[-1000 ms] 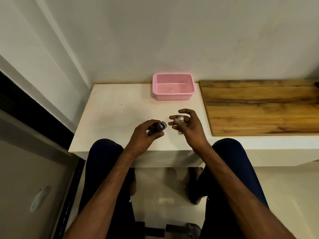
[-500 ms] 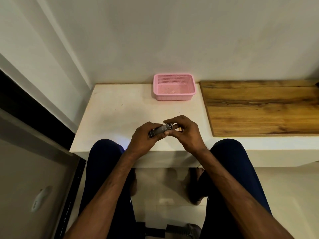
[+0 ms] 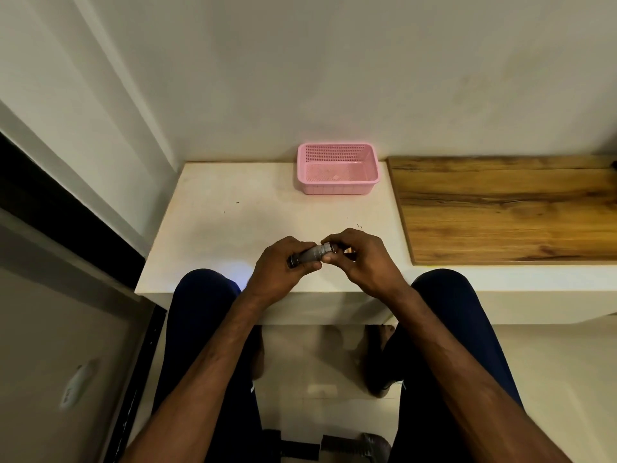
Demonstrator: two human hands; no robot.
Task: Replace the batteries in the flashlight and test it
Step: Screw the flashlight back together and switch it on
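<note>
Presently: left hand (image 3: pixel 278 267) wrapped round flashlight (image 3: pixel 309 256) barrel, right hand (image 3: pixel 362 259) pinching end cap (image 3: pixel 329 247). Advise square alignment, gentle turns (cross-threading likely otherwise), barrel kept steady.

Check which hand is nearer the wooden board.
Right. The right hand is just left of the wooden board, pinching the end of the flashlight; the left hand grips its body farther left.
</note>
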